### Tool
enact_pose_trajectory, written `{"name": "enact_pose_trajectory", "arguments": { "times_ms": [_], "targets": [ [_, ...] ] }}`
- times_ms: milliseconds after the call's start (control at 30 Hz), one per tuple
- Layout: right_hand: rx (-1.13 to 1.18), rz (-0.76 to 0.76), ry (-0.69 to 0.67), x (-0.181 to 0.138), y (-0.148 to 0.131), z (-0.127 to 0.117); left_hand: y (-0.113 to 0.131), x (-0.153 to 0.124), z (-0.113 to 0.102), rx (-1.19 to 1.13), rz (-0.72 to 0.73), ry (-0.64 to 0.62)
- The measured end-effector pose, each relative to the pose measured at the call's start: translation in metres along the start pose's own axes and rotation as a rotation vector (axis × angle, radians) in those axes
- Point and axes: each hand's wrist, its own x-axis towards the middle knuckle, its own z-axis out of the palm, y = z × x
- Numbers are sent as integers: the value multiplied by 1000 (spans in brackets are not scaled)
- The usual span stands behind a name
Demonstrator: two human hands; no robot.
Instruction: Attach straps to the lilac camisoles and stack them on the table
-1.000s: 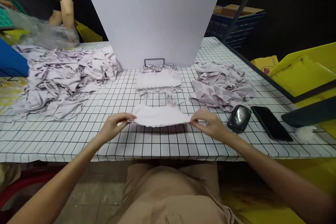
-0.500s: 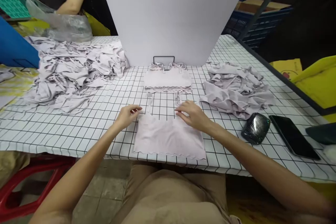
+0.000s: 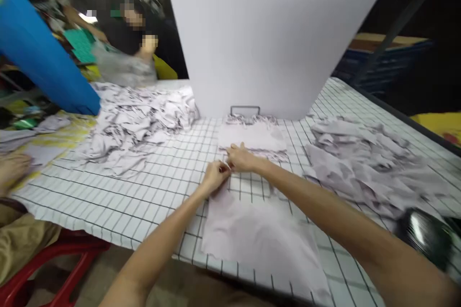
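Observation:
A pale pink camisole (image 3: 259,240) lies spread on the table in front of me, its hem toward the near edge. My left hand (image 3: 216,175) is closed in a pinch at the top of its left strap. Right against those fingertips, my right hand (image 3: 239,158) also pinches the strap, which the fingers mostly hide. Just beyond lies a neat stack of folded camisoles (image 3: 252,135), their straps gathered at the far end. My right hand partly covers the stack's near edge.
A large heap of pale garments (image 3: 140,120) lies at left, another heap (image 3: 360,163) at right. A tall white panel (image 3: 266,43) stands behind the stack. A dark glossy object (image 3: 425,235) sits at right. Beyond the left heap is another person (image 3: 118,33); another person's hand (image 3: 14,168) rests at far left.
My right hand has crossed left from the right strap to meet my left hand at the left strap. The camisole's upper left corner is pulled up slightly. The view has turned left.

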Motion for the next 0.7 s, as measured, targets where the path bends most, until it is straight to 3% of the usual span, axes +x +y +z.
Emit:
{"name": "enact_pose_trajectory", "arguments": {
  "times_ms": [200, 367, 500, 600, 700],
  "targets": [
    [-17, -101, 4, -35, 15, -33, 9, -3, 1, 29, 8, 71],
    [266, 119, 5, -73, 28, -37, 19, -7, -3, -53, -31, 114],
    [73, 151, 333, -80, 6, -21, 28, -27, -6, -253, -71, 112],
    [11, 163, 379, -80, -24, -1, 34, -48, -3, -483, -160, -52],
    [-14, 118, 354, -87, -51, 18, 40, -65, 1, -894, -294, -166]
  ]
}}
